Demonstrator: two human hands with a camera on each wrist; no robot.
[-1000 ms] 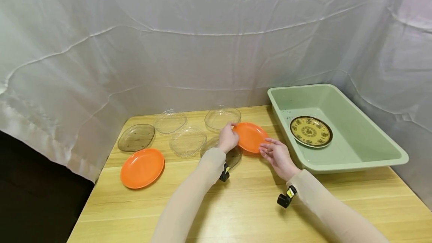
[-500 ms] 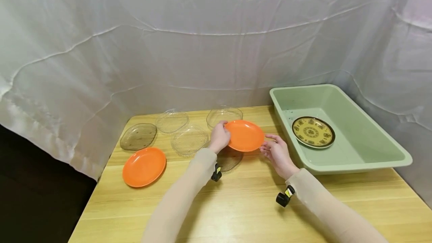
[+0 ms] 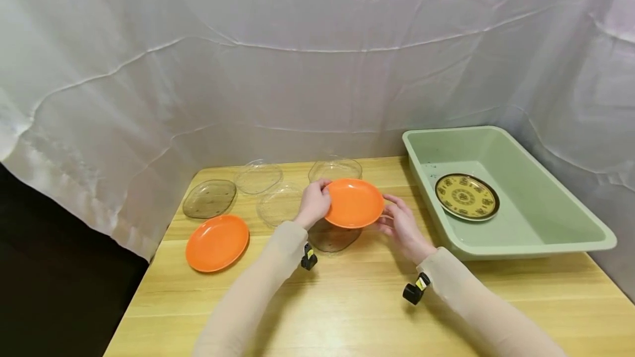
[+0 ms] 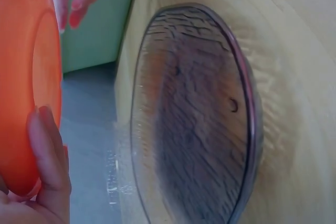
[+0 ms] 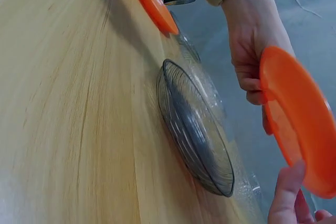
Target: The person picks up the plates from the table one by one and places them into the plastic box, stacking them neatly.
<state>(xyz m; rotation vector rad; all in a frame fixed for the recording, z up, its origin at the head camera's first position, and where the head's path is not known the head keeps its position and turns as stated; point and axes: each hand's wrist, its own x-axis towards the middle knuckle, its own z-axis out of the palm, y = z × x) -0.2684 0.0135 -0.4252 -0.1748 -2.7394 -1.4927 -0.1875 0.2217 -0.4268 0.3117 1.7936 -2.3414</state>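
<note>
An orange plate (image 3: 354, 203) is held up over the table, tilted, with its underside visible in both wrist views. My left hand (image 3: 313, 203) grips its left rim, fingers (image 4: 50, 161) against the underside in the left wrist view. At the right rim is my right hand (image 3: 401, 226), its fingertips lapping the edge; a digit (image 5: 290, 182) lies on the plate in the right wrist view. Below the plate, a smoky transparent dish (image 4: 205, 108) rests on the wooden table, partly covered by plate and left hand in the head view.
To the left lie another orange plate (image 3: 217, 243) and a smoky dish (image 3: 210, 199). Clear dishes (image 3: 259, 176) stand at the back, one (image 3: 335, 168) behind the held plate. A green tub (image 3: 545, 203) on the right contains a yellow patterned plate (image 3: 467, 196). Grey cloth hangs behind.
The orange plate and my left hand have shifted left, over the smoky dish. My right hand has followed slightly, its fingers closing in on the plate's right rim. The head view has turned slightly.
</note>
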